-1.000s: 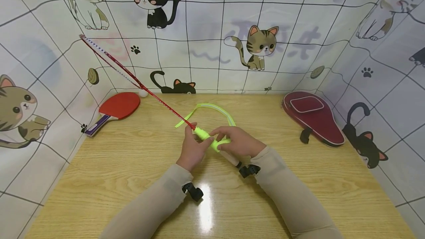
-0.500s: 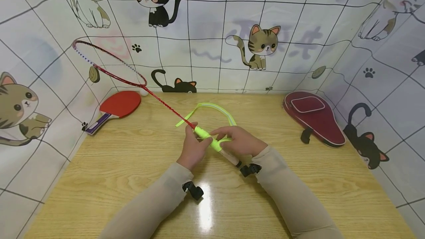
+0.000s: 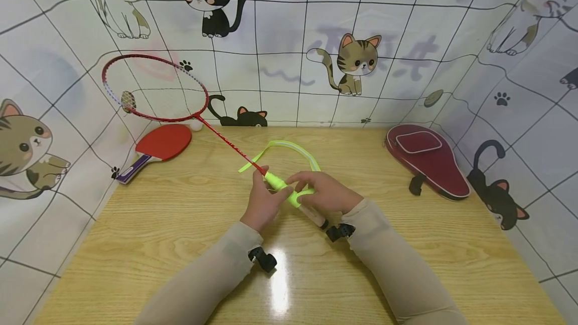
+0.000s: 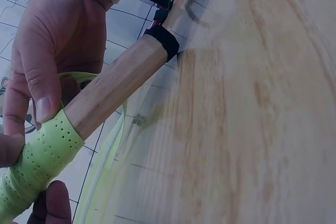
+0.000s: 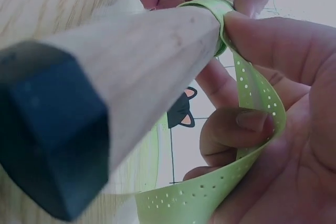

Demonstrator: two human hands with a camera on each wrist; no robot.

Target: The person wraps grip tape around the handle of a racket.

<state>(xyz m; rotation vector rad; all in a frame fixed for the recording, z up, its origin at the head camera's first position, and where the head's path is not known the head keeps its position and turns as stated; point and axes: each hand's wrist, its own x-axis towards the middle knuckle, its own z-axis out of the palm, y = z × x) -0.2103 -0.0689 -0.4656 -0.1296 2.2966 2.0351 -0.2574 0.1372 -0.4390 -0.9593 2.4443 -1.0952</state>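
Note:
A red badminton racket (image 3: 226, 140) points up and left, its head raised above the table. Neon-yellow perforated grip tape (image 3: 273, 180) covers the upper handle. The lower handle is bare wood (image 4: 118, 85), ending in a dark cap (image 5: 58, 124). My left hand (image 3: 263, 204) holds the wrapped part between thumb and fingers. My right hand (image 3: 327, 192) pinches the tape with its thumb at the wrap's lower edge, as the right wrist view shows, and the strip (image 5: 210, 190) loops over its fingers. The tape's loose tail (image 3: 289, 143) curves behind the hands over the table.
A red table tennis bat (image 3: 164, 143) lies at the back left, with a white ball (image 3: 196, 125) beside it. At the back right lies a dark red bat case (image 3: 422, 157). Cat-patterned walls (image 3: 280, 74) close off the wooden table (image 3: 171, 245) at the back and sides.
The racket has turned about its shaft: its head was nearly edge-on and now shows its wide oval face. Both hands keep almost the same place on the handle and tape.

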